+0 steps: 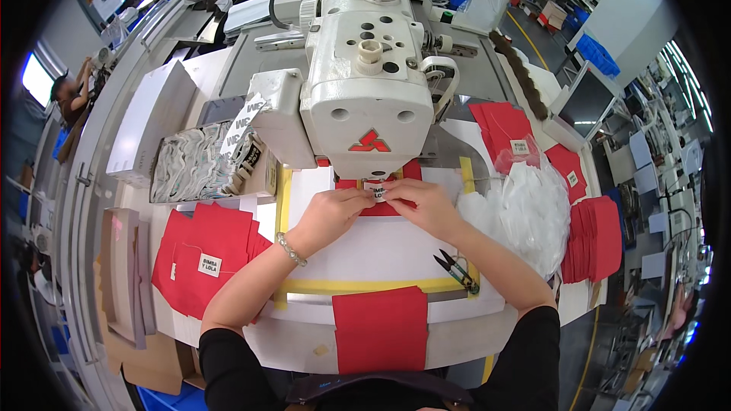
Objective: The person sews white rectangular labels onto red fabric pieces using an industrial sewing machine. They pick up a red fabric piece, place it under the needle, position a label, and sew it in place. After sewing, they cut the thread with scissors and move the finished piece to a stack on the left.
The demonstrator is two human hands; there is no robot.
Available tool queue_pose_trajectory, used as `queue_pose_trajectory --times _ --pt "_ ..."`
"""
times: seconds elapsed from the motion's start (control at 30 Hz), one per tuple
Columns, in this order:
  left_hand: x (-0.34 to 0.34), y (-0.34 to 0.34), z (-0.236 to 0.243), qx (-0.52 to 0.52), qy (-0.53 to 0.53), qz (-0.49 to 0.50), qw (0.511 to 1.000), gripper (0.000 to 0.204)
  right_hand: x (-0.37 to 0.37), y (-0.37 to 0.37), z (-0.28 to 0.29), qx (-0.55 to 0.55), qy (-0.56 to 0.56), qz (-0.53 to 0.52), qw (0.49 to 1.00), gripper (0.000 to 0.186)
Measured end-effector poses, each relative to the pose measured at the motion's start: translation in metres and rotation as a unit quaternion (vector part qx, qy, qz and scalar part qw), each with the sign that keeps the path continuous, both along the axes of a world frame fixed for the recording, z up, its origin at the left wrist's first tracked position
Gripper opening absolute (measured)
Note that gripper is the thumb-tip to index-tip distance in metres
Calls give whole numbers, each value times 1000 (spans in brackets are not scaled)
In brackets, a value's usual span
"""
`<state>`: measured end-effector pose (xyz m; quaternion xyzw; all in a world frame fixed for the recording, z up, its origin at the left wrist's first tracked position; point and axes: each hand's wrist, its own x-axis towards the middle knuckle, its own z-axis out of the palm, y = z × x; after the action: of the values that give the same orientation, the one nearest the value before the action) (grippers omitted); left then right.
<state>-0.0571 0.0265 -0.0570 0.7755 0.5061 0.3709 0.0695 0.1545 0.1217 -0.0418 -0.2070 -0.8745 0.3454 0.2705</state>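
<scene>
Under the head of a white industrial sewing machine (365, 110), a small white label (377, 192) with dark print lies on a red fabric piece (379, 211). My left hand (333, 211), with a beaded bracelet at its wrist, pinches the label's left side. At its right side, the bent fingers of my right hand (426, 204) close on the label's edge. Both hands rest low over the white work surface (365, 255), just below the needle area. The fingers partly cover the label, and the machine head hides the far part of the fabric.
Thread snips (457, 272) lie right of the work surface. Red fabric (381, 331) sits at the near edge, with labelled red pieces (209, 255) at left. Right are clear plastic bags (525, 217) and a red stack (592, 240). A box of labels (205, 164) stands far left.
</scene>
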Motion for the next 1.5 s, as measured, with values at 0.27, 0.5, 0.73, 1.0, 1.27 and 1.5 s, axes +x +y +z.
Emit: queue_pose_trajectory --times 0.27,0.5,0.73,1.0,1.27,1.5 --pt "-2 8 -11 57 123 0 991 22 -2 14 -21 118 -29 18 992 13" --pt "-2 8 -12 92 199 6 976 23 -5 17 -19 143 -53 11 988 12" --pt "0 7 -15 88 206 10 975 21 -5 21 -17 166 -40 8 985 10" --pt "1 5 -13 111 247 12 963 26 -5 22 -20 166 -36 18 985 11" --pt "0 3 -4 63 253 11 965 39 -4 23 -19 227 -43 12 973 13" --pt "1 2 -3 33 244 7 969 49 13 24 -14 325 -87 8 942 22"
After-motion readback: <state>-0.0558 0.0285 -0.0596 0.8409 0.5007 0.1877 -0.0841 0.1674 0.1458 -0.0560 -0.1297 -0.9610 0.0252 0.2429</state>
